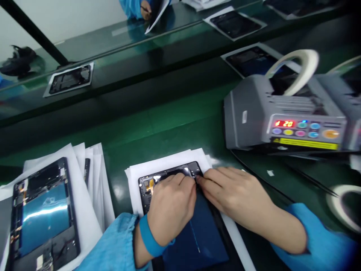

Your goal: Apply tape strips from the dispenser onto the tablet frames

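An opened tablet housing (197, 241) with a dark blue inner panel lies on white paper sheets (134, 195) in front of me. My left hand (173, 207), with a blue band round the wrist, is closed over the tablet's upper part. Its fingertips point down near the upper right corner. From the right, my right hand (234, 192) reaches to the same corner, thumb and fingers pinched together at the tablet's edge. The fingertips of both hands almost meet. Whatever they pinch is too small or too covered to make out.
At the left, another opened tablet (45, 210) rests on stacked paper. A grey tape dispenser (251, 113) with a lit display stands at the right, carrying a tape roll (306, 71). Tweezers (313, 180) and another tape roll (335, 205) lie nearby. Across the bench is another person's hand (146, 9).
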{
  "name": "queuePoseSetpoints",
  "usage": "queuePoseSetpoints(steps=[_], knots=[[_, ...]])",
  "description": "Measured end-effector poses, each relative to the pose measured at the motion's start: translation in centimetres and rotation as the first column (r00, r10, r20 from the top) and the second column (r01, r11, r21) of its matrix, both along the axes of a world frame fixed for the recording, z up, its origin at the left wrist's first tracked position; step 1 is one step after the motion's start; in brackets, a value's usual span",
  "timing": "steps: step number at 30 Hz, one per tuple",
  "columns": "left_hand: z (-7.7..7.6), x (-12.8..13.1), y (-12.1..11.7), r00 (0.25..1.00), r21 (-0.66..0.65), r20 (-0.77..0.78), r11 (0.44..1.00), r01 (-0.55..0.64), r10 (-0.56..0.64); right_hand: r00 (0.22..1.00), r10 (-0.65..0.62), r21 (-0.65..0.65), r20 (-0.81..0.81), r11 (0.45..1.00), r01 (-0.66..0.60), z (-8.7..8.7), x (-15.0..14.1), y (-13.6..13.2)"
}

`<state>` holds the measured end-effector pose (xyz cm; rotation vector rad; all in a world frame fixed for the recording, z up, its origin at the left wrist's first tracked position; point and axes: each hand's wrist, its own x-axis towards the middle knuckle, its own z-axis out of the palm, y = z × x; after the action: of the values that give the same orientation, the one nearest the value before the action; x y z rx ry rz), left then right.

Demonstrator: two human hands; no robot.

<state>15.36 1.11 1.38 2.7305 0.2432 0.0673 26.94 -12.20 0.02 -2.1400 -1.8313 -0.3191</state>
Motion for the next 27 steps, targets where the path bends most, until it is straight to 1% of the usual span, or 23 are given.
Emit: queuePoseSetpoints(steps=[3,5,6,8,9,10,11,12,13,14,15,16,17,19,21,25,26,27], knots=[[0.1,0.1,0.2,1.000,0.006,-0.006,1.000,-0.015,0.015,0.999,-0.001,-0.044,0.036,0.999,0.003,0.3,-0.6,0.0],[0.2,0.3,0.4,1.000,0.016,-0.002,1.000,-0.019,0.019,0.999,-0.013,-0.066,0.031,0.998,0.015,0.4,-1.0,-0.7],[0.2,0.3,0.4,1.000,0.018,0.004,1.000,-0.017,0.017,1.000,-0.012,-0.074,0.003,0.997,0.012,0.4,-1.1,-1.4],[0.2,0.4,0.6,0.999,0.018,0.030,1.000,-0.012,0.011,0.998,-0.036,-0.024,-0.054,0.999,0.035,0.1,-0.8,-3.7],[0.2,0.4,0.6,0.999,0.016,0.046,1.000,-0.009,0.008,0.996,-0.074,0.036,-0.049,0.996,0.076,-0.2,-0.4,-5.3],[0.2,0.4,0.7,0.998,0.015,0.059,1.000,-0.005,0.004,0.989,-0.145,0.116,-0.006,0.983,0.145,-0.6,0.4,-7.1],[0.2,0.4,0.8,0.997,0.017,0.071,1.000,-0.003,0.002,0.963,-0.259,0.211,0.070,0.948,0.239,-1.0,1.3,-9.0],[0.2,0.4,0.8,0.997,0.019,0.082,1.000,0.000,-0.001,0.907,-0.390,0.306,0.160,0.893,0.330,-1.4,2.5,-11.0],[0.2,0.4,0.8,0.996,0.020,0.089,1.000,0.005,-0.007,0.820,-0.518,0.391,0.243,0.826,0.405,-1.8,3.7,-12.9],[0.3,0.4,0.9,0.995,0.020,0.094,1.000,0.009,-0.011,0.739,-0.606,0.442,0.296,0.772,0.456,-2.2,4.9,-14.6],[0.3,0.4,0.9,0.995,0.020,0.099,1.000,0.013,-0.015,0.673,-0.664,0.471,0.328,0.732,0.493,-2.5,6.1,-16.1],[0.4,0.4,0.9,0.995,0.020,0.102,1.000,0.015,-0.017,0.627,-0.697,0.481,0.349,0.707,0.518,-2.7,7.2,-17.2],[0.5,0.4,0.9,0.994,0.019,0.103,1.000,0.016,-0.018,0.603,-0.711,0.479,0.362,0.697,0.534,-2.9,8.1,-18.0],[0.5,0.5,1.0,0.995,0.016,0.098,1.000,0.015,-0.017,0.583,-0.713,0.469,0.388,0.698,0.541,-3.1,9.3,-18.7],[0.5,0.6,0.9,0.996,0.013,0.090,1.000,0.012,-0.013,0.582,-0.698,0.468,0.418,0.714,0.520,-3.2,10.0,-18.5],[0.4,0.9,0.7,0.998,0.003,0.059,1.000,-0.005,0.004,0.619,-0.645,0.465,0.449,0.760,0.455,-2.8,10.7,-18.0],[0.6,0.9,0.6,0.999,-0.004,0.046,1.000,-0.008,0.008,0.623,-0.646,0.481,0.442,0.756,0.443,-2.6,10.6,-18.0],[0.8,0.7,0.5,1.000,-0.012,0.030,1.000,-0.004,0.004,0.624,-0.657,0.510,0.422,0.742,0.436,-2.3,10.4,-18.1]])
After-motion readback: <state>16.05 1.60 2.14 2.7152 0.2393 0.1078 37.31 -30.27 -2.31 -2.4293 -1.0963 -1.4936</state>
